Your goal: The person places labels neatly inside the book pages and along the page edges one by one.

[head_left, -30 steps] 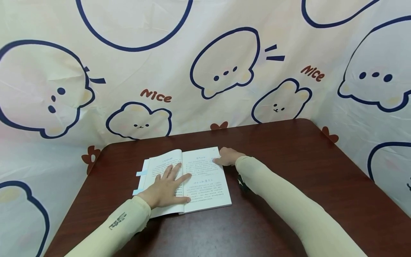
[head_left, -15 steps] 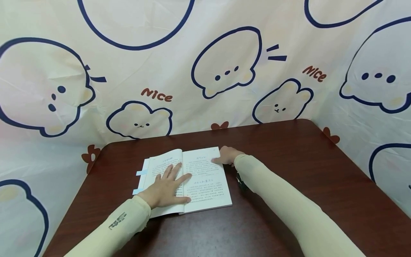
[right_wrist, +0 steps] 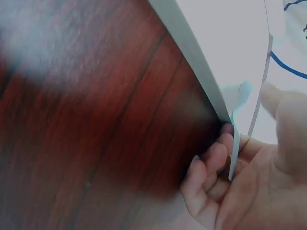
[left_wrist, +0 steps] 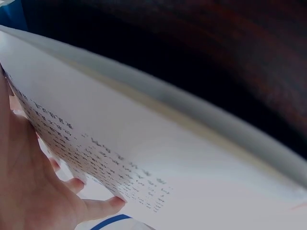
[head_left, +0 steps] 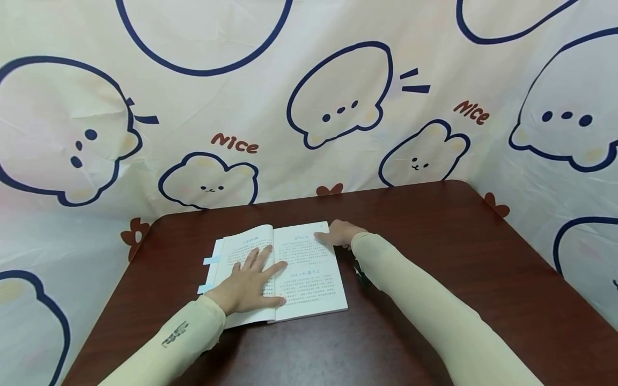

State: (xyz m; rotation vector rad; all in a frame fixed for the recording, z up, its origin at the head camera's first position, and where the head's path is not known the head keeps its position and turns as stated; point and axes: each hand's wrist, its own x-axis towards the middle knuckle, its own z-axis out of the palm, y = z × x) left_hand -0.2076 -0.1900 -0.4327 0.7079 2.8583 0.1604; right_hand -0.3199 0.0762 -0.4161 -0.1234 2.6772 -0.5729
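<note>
An open book (head_left: 309,292) with printed pages lies on the dark wooden table. My left hand (head_left: 246,284) is spread flat across its left page and the centre fold, thumb and fingertips reaching the right page. In the left wrist view this hand (left_wrist: 43,187) lies along the curved page. My right hand (head_left: 340,234) is at the upper right edge, thumb on the page. The right wrist view shows a pale blue sticky tab (right_wrist: 240,94) on the page edge; its free end passes between curled fingers (right_wrist: 213,160) that tuck beneath the edge.
Two light blue tabs (head_left: 210,261) stick out from the book's left edge. The brown table (head_left: 410,214) extends around the book. A pale cloth (head_left: 270,107) printed with cartoon shapes hangs behind the table and at both sides.
My right thumb has slid slightly left and up, further onto the right page. The left hand stays spread in place, and the book lies the same way.
</note>
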